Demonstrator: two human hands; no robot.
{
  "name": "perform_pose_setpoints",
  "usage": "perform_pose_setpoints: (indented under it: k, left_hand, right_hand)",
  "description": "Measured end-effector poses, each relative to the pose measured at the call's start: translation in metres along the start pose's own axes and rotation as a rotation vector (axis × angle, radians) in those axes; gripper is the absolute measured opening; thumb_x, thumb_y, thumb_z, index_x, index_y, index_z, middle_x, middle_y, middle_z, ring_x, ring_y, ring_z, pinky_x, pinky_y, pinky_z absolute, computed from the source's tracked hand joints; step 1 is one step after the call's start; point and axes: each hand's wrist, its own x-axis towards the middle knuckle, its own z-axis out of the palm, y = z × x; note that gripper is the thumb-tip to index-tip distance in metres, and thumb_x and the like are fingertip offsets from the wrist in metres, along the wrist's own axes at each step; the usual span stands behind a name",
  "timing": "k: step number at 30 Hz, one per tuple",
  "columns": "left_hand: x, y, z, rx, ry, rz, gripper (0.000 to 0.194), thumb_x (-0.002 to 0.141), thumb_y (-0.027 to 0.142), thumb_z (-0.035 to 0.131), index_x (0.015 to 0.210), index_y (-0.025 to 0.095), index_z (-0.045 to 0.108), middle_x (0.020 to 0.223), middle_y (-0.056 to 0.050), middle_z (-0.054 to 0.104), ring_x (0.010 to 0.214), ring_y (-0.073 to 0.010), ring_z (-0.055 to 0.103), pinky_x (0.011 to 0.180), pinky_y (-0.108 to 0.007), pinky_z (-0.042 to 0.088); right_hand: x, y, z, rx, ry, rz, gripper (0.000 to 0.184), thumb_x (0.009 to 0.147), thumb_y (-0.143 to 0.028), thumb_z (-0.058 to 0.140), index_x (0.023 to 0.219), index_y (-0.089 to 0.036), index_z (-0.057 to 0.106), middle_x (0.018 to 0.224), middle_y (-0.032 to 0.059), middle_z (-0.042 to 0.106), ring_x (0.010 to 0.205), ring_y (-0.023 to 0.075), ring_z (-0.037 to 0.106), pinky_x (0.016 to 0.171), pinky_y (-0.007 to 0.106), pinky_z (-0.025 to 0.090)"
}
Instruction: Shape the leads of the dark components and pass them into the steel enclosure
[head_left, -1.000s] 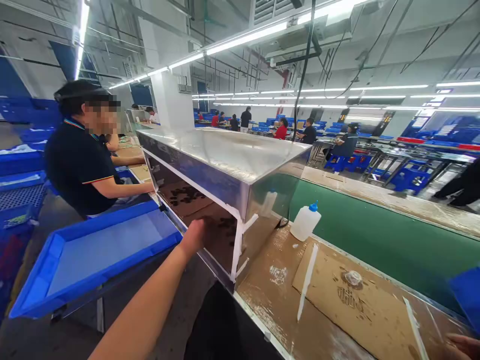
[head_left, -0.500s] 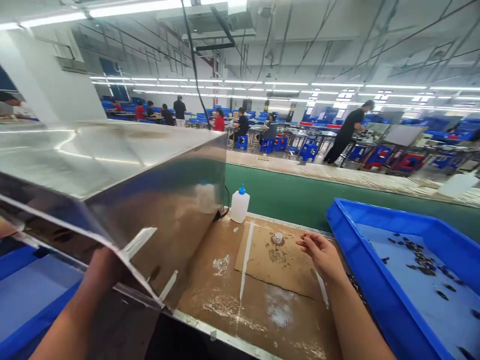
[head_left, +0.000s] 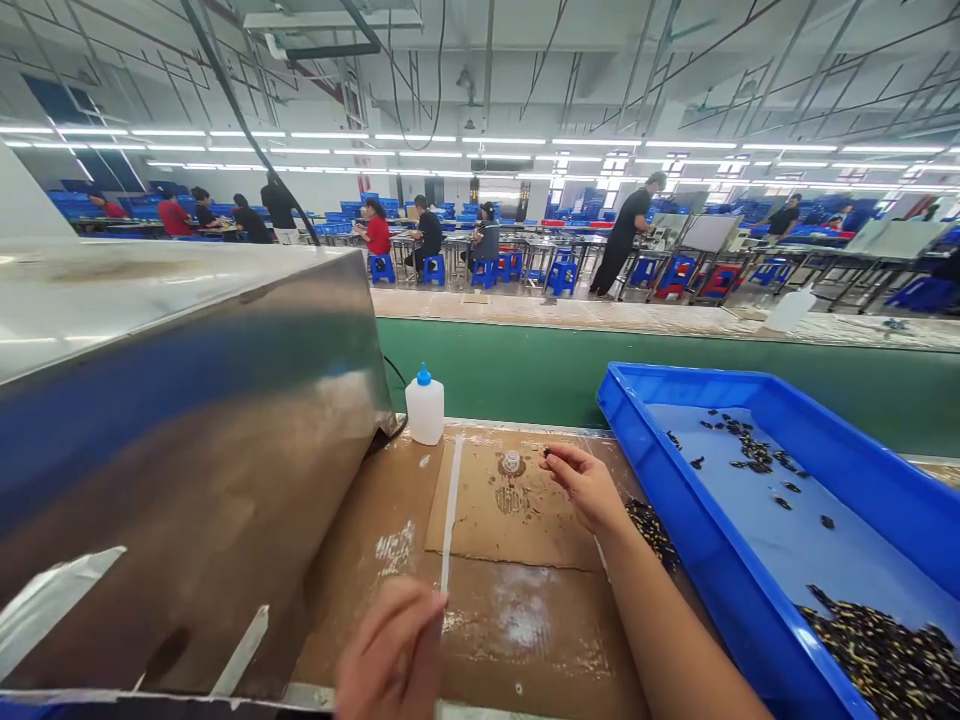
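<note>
My right hand (head_left: 589, 488) is above the right part of a cardboard sheet (head_left: 480, 530), thumb and forefinger pinched on a small dark piece (head_left: 547, 453) whose kind I cannot make out. Just left of those fingertips, a small clear cup-like holder (head_left: 511, 461) stands on a dark wet patch of the cardboard. Over the near edge of the brown bench (head_left: 352, 590) is my left hand (head_left: 394, 650), blurred by motion with its fingers bent. Whether anything is in it cannot be seen.
A metal housing (head_left: 247, 400) fills the left side. A white bottle with a blue cap (head_left: 425, 410) stands behind the cardboard. At right, a blue tray (head_left: 720, 530) holds many small black-and-yellow pieces (head_left: 885, 650); more pieces (head_left: 651, 530) lie beside it. Several people work farther back.
My left hand has come out from under the metal housing's edge to the front of the bench. My right hand stays near the holder, still pinching. The view has turned right.
</note>
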Motion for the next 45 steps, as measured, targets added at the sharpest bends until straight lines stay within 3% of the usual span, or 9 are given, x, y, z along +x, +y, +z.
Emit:
perform_pose_setpoints:
  k: [5, 8, 11, 16, 23, 27, 31, 35, 45]
  left_hand:
    - [0.049, -0.011, 0.079, -0.455, -0.180, -0.579, 0.036, 0.088, 0.046, 0.073, 0.111, 0.018, 0.077, 0.088, -0.009, 0.074, 0.078, -0.0171, 0.070, 0.075, -0.027, 0.059]
    - [0.083, -0.032, 0.118, -0.659, -0.122, -0.774, 0.059, 0.068, 0.050, 0.090, 0.111, 0.013, 0.077, 0.086, -0.009, 0.074, 0.077, -0.0152, 0.068, 0.076, -0.026, 0.059]
    - [0.095, -0.049, 0.136, -0.781, -0.082, -0.874, 0.066, 0.052, 0.049, 0.098, 0.102, 0.010, 0.078, 0.081, -0.008, 0.072, 0.071, -0.0124, 0.066, 0.072, -0.023, 0.057]
    - [0.083, -0.065, 0.136, -0.850, -0.065, -0.957, 0.065, 0.049, 0.046, 0.100, 0.100, 0.010, 0.078, 0.082, -0.008, 0.074, 0.072, -0.0113, 0.066, 0.073, -0.022, 0.058]
    - [0.083, -0.063, 0.126, -0.785, -0.073, -0.957, 0.059, 0.053, 0.043, 0.099, 0.098, 0.011, 0.078, 0.088, -0.010, 0.075, 0.077, -0.0140, 0.069, 0.079, -0.026, 0.060]
    - [0.082, -0.067, 0.128, -0.728, -0.103, -0.935, 0.059, 0.061, 0.046, 0.095, 0.104, 0.009, 0.077, 0.086, -0.011, 0.075, 0.077, -0.0167, 0.071, 0.079, -0.030, 0.062]
    - [0.080, -0.072, 0.129, -0.664, -0.130, -0.897, 0.056, 0.069, 0.047, 0.090, 0.108, 0.009, 0.076, 0.087, -0.013, 0.075, 0.079, -0.0189, 0.073, 0.082, -0.032, 0.061]
    - [0.080, -0.071, 0.128, -0.594, -0.159, -0.826, 0.047, 0.074, 0.044, 0.085, 0.108, 0.011, 0.077, 0.091, -0.013, 0.076, 0.082, -0.0196, 0.072, 0.081, -0.030, 0.059]
    - [0.085, -0.064, 0.126, -0.560, -0.140, -0.774, 0.039, 0.077, 0.039, 0.080, 0.106, 0.014, 0.077, 0.092, -0.012, 0.076, 0.083, -0.0202, 0.070, 0.078, -0.030, 0.056]
  right_hand:
    - [0.003, 0.006, -0.001, -0.123, -0.016, -0.071, 0.054, 0.064, -0.055, 0.091, 0.104, -0.020, 0.080, 0.100, 0.0089, 0.077, 0.091, 0.0218, 0.071, 0.081, 0.031, 0.056]
    - [0.005, 0.010, -0.002, -0.133, -0.008, -0.081, 0.060, 0.066, -0.060, 0.089, 0.109, -0.019, 0.078, 0.101, 0.0097, 0.077, 0.090, 0.0228, 0.070, 0.082, 0.035, 0.057]
    - [0.007, 0.014, -0.003, -0.177, -0.007, -0.102, 0.062, 0.072, -0.066, 0.082, 0.109, -0.018, 0.077, 0.092, 0.0088, 0.075, 0.082, 0.0219, 0.069, 0.078, 0.035, 0.057]
    - [0.008, 0.021, 0.000, -0.257, 0.008, -0.150, 0.056, 0.082, -0.065, 0.072, 0.110, -0.017, 0.076, 0.081, 0.0057, 0.070, 0.075, 0.0203, 0.063, 0.071, 0.033, 0.054]
    - [0.005, 0.023, 0.007, -0.340, 0.022, -0.154, 0.039, 0.083, -0.049, 0.071, 0.108, -0.020, 0.078, 0.103, 0.0088, 0.075, 0.084, 0.0222, 0.066, 0.080, 0.037, 0.055]
    - [0.010, 0.019, 0.012, -0.361, 0.045, -0.172, 0.038, 0.082, -0.048, 0.073, 0.105, -0.018, 0.076, 0.096, 0.0095, 0.076, 0.082, 0.0237, 0.069, 0.078, 0.038, 0.057]
    - [0.015, 0.013, 0.024, -0.529, 0.081, -0.348, 0.032, 0.092, -0.045, 0.063, 0.105, -0.019, 0.077, 0.102, 0.0107, 0.076, 0.091, 0.0249, 0.069, 0.080, 0.038, 0.057]
    - [0.012, 0.009, 0.039, -0.744, 0.018, -0.543, 0.028, 0.100, -0.034, 0.053, 0.109, -0.023, 0.077, 0.108, 0.0098, 0.074, 0.097, 0.0243, 0.067, 0.080, 0.036, 0.055]
    - [0.011, 0.011, 0.041, -0.851, -0.060, -0.597, 0.024, 0.101, -0.025, 0.051, 0.104, -0.024, 0.074, 0.103, 0.0085, 0.073, 0.100, 0.0254, 0.065, 0.090, 0.041, 0.053]
